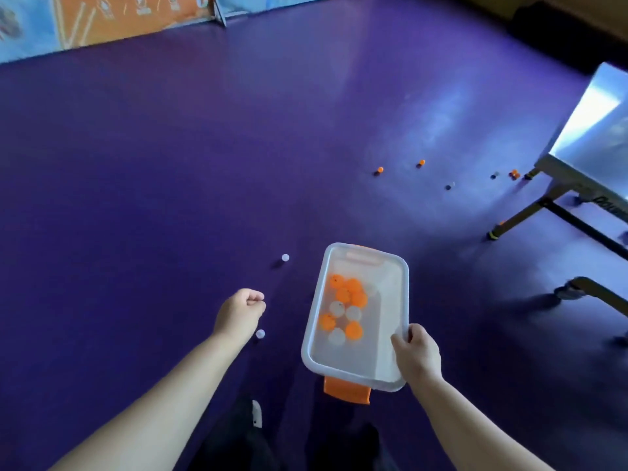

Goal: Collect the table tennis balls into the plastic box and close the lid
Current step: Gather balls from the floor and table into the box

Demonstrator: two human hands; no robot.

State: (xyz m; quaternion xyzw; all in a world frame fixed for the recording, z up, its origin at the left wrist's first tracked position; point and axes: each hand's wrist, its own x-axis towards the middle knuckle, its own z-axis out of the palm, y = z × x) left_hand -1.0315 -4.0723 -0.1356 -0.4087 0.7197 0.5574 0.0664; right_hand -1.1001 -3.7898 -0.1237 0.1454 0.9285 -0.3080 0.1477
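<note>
Purple floor fills my view, and my right hand grips the near right rim of the clear plastic box, holding it lidless above the floor with orange and white table tennis balls clustered inside. Left of the box, my left hand is curled into a loose fist; whether it holds anything I cannot tell. Two white balls lie on the floor left of the box, and more balls are scattered well beyond it, near the folded table's legs.
</note>
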